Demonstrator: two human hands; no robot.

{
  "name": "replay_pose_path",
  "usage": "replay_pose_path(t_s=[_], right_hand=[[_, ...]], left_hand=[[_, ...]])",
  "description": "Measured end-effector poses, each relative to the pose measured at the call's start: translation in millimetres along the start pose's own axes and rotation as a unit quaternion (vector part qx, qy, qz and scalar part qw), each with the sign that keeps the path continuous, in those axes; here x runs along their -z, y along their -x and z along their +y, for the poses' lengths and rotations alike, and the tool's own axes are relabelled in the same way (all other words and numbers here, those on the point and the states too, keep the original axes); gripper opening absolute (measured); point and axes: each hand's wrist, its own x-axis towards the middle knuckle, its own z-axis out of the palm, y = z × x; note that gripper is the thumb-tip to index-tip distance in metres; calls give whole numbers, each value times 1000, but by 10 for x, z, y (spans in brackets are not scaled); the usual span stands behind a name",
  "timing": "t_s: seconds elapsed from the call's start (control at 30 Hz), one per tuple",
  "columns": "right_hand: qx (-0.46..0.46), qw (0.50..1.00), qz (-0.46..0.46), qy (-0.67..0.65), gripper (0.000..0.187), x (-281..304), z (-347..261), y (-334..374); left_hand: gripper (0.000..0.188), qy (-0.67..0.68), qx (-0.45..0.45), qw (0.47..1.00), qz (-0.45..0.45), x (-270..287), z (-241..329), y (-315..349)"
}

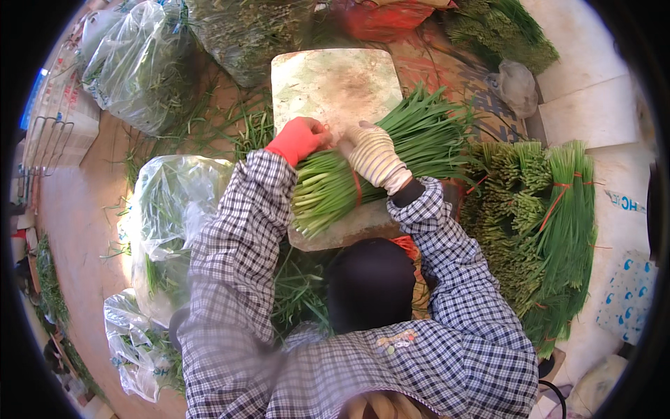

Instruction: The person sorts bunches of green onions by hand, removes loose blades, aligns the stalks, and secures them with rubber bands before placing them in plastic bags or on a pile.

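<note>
A thick bundle of garlic chives (324, 192) lies across a worn stone-like block (335, 77), pale stems to the left and dark green leaves to the right. Around its middle runs a red tie (356, 187). My left hand (299, 141), in a red glove with bare fingertips, pinches at the top of the bundle, where a thin reddish strand shows at the fingers. Close beside it, my right hand (377, 155), in a striped knit glove, rests over the bundle with its fingers bent in toward the left ones. What the right fingertips grip is hidden.
Tied bundles of greens (569, 230) are stacked on the right. Clear plastic bags (178, 202) of greens stand on the left, with another large bag (143, 66) behind. Loose leaves (300, 293) lie below the block. A dark rounded form (371, 286) sits in front of me.
</note>
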Motion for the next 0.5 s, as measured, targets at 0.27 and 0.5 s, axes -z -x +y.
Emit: replay_pose_path(t_s=[0.27, 0.5], right_hand=[[-135, 978, -137, 79, 29, 268, -338, -223], [-159, 976, -134, 69, 31, 333, -400, -182]], left_hand=[[15, -84, -121, 983, 106, -99, 69, 133], [21, -59, -127, 986, 88, -114, 82, 234]])
